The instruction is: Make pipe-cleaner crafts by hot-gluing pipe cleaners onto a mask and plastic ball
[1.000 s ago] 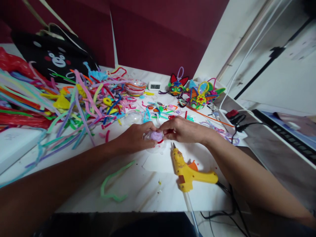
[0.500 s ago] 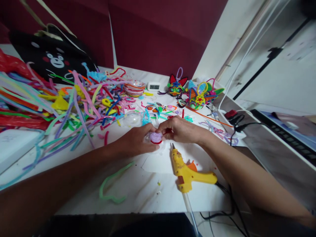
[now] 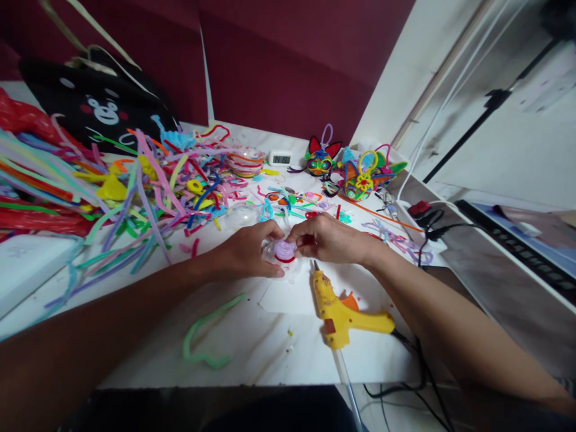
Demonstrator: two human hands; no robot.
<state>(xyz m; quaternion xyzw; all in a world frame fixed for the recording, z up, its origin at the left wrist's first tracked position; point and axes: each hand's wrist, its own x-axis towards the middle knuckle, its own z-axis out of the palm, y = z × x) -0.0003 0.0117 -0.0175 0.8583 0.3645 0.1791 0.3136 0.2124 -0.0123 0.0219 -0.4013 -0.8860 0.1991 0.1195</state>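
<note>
My left hand [image 3: 245, 247] is wrapped round a clear plastic ball [image 3: 270, 259], thumb on the near side. On the ball's upper face sits a flat coil of lilac pipe cleaner [image 3: 284, 249], edged below by a red pipe cleaner [image 3: 285, 260]. My right hand [image 3: 321, 237] pinches at the coil's right edge, its fingertips partly hidden. Just right of the ball, a yellow hot glue gun [image 3: 330, 306] lies on the white table [image 3: 252, 360], nozzle pointing away from me. A light green pipe cleaner [image 3: 198, 336] lies bent at the near left.
A heap of coloured pipe cleaners [image 3: 148, 186] spreads over the left. Behind stand a small digital clock [image 3: 281, 158], a striped bowl [image 3: 245, 162] and pipe-cleaner figures [image 3: 320, 159]. A clear plastic dome [image 3: 242, 216] lies beyond my left hand. Black cables [image 3: 423, 372] hang at the right.
Both hands keep nearly the same hold. The ball looks slightly tilted, with a little more of its near side showing; the view has shifted a touch.
</note>
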